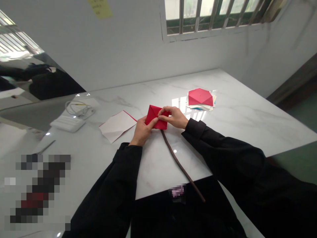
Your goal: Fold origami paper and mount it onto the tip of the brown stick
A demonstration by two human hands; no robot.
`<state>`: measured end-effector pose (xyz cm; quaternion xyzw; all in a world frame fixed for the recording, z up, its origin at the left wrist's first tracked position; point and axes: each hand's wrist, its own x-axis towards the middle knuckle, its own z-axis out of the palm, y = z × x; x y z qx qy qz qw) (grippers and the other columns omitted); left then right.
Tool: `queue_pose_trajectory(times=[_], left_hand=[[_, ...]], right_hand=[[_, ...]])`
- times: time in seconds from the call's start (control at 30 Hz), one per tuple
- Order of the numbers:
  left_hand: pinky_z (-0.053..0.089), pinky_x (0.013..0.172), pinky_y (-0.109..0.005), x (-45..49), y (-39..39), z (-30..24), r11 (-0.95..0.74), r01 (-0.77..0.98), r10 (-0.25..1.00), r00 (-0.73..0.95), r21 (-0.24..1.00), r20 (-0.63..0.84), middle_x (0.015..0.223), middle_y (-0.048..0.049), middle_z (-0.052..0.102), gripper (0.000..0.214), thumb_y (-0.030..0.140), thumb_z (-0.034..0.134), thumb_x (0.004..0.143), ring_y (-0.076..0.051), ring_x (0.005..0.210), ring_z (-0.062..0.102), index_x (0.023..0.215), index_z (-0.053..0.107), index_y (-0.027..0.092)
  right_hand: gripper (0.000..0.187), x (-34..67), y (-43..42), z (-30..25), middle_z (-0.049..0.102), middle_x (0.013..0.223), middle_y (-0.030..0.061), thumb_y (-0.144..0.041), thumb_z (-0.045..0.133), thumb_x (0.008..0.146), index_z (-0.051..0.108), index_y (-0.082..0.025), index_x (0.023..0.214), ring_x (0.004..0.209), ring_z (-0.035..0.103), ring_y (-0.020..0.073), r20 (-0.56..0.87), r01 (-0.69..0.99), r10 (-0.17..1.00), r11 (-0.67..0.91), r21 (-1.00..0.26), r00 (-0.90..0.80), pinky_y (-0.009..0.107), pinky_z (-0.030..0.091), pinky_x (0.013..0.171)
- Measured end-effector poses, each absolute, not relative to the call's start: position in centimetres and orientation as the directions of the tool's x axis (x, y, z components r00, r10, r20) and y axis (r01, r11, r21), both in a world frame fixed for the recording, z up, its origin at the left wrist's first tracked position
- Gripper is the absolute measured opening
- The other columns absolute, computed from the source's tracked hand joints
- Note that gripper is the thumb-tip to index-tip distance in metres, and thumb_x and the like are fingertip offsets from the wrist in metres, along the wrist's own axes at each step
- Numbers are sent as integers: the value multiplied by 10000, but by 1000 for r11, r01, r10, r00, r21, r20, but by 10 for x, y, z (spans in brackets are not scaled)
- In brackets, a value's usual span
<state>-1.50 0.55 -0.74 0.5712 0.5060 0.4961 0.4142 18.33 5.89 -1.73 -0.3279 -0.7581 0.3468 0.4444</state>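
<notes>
A folded piece of red paper (160,125), squarish with creased triangular flaps, is between my hands above the table. My left hand (142,131) grips its left and lower side, with the thumb pressed on the front near the middle. From the right, my right hand (174,116) pinches at the centre, its thumb and fingertips close to the left thumb. Whether a flap edge or something small sits in that pinch is hidden. Below the paper, a long, slightly bent brown stick (177,162) runs toward me and past the table edge; its upper end is covered.
Left of my hands lies a paper sheet (116,127), white side up with red edges. A red folded paper (200,96) tops a stack of papers at the back right. A white device (68,122) with a coiled cable lies left. The table (247,115) meets the wall behind.
</notes>
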Motion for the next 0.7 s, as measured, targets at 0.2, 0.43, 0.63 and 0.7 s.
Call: queue_pose_trajectory(times=[0.2, 0.43, 0.63, 0.7], left_hand=[[529, 692, -284, -15, 7, -10, -156, 188, 986, -22, 970, 163, 877, -70, 797, 508, 586, 903, 771, -189, 724, 674, 983, 817, 132], [530, 668, -292, -14, 5, -6, -184, 244, 980, -31, 952, 197, 859, -67, 796, 485, 579, 900, 773, -195, 707, 673, 978, 830, 146], [535, 684, -291, -14, 6, -6, -201, 247, 976, -34, 948, 216, 867, -70, 802, 482, 569, 896, 769, -194, 710, 674, 976, 837, 139], [530, 671, -287, -13, 5, -6, -199, 249, 976, -41, 948, 215, 855, -71, 798, 479, 571, 893, 772, -195, 704, 672, 962, 836, 135]], right_hand=[[234, 184, 58, -15, 783, 1068, 43, -314, 767, 921, 748, -214, 1132, 901, 709, 201, 446, 147, 804, 534, -833, -393, 375, 597, 894], [780, 185, 53, -14, 726, 880, -13, -281, 779, 914, 478, -261, 1633, 755, 649, 189, 413, 146, 829, 494, -857, -376, 385, 608, 844], [666, 183, 58, -18, 714, 881, 7, -297, 800, 895, 583, -207, 1518, 785, 672, 201, 402, 123, 837, 473, -872, -370, 393, 612, 852], [626, 183, 58, -16, 730, 912, 21, -294, 798, 893, 609, -201, 1482, 822, 693, 210, 401, 127, 836, 475, -871, -374, 398, 614, 876]])
